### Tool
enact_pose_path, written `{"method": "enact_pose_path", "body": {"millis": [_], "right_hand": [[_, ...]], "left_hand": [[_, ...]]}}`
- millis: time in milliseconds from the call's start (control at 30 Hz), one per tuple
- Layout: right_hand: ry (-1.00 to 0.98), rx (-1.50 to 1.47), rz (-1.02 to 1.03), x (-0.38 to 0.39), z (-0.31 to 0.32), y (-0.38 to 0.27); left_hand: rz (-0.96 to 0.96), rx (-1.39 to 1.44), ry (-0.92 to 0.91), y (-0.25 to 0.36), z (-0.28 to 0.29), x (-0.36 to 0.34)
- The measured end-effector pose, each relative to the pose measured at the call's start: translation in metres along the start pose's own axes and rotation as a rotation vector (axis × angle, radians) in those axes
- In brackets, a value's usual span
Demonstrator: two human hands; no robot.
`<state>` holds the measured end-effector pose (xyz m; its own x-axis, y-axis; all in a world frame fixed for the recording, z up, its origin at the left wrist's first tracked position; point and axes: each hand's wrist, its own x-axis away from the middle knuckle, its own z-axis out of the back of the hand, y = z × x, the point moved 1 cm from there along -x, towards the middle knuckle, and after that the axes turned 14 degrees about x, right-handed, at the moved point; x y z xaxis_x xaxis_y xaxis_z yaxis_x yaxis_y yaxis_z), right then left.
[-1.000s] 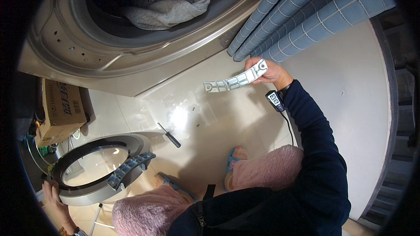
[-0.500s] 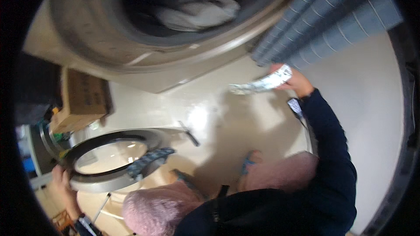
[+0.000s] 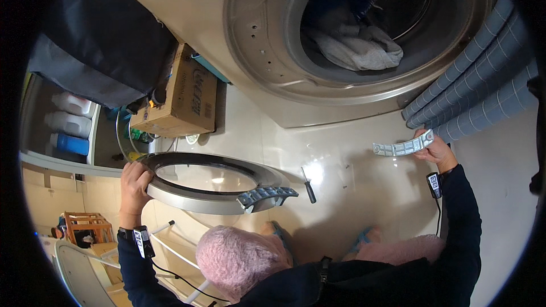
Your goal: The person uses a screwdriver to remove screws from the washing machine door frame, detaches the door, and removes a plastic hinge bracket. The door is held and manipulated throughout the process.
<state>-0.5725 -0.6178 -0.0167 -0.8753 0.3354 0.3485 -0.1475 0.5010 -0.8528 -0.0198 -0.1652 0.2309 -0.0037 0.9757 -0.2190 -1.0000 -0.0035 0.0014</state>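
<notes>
At the left, my left hand [image 3: 135, 185] is closed on the rim of a round washing machine door [image 3: 199, 204]. The door is off the machine and tilted, with a grey metal hinge [image 3: 267, 195] on its near right edge. Out to the right, my right hand [image 3: 435, 150] grips one end of a curved, ribbed, silvery plate [image 3: 395, 148] over the floor. A screwdriver [image 3: 309, 186] with a dark handle lies between the door and the plate, a few tiny screws [image 3: 345, 186] near it.
The washing machine [image 3: 273, 74] stands ahead, its drum open with grey cloth [image 3: 364, 51] inside. A blue checked curtain [image 3: 455, 91] hangs at the right. Leftward are a cardboard box [image 3: 185, 99], a black bag [image 3: 102, 40] and a shelf with bottles [image 3: 71, 125].
The whole view has swung, so the machine, door and both hands appear farther right. My left hand still holds the door and my right hand the curved plate. The blur has cleared.
</notes>
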Motion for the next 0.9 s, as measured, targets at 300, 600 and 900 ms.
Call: {"method": "enact_pose_path", "body": {"millis": [300,600,900], "right_hand": [[-0.030,-0.033,-0.009,-0.001,-0.001,0.001],[-0.063,-0.026,-0.020,-0.007,-0.001,0.005],[-0.095,-0.023,-0.035,-0.007,0.000,0.011]], "left_hand": [[0.006,0.015,-0.012,0.002,0.001,0.001],[0.015,0.009,0.001,0.003,0.000,0.001],[-0.007,-0.005,0.018,0.000,-0.001,0.002]]}}
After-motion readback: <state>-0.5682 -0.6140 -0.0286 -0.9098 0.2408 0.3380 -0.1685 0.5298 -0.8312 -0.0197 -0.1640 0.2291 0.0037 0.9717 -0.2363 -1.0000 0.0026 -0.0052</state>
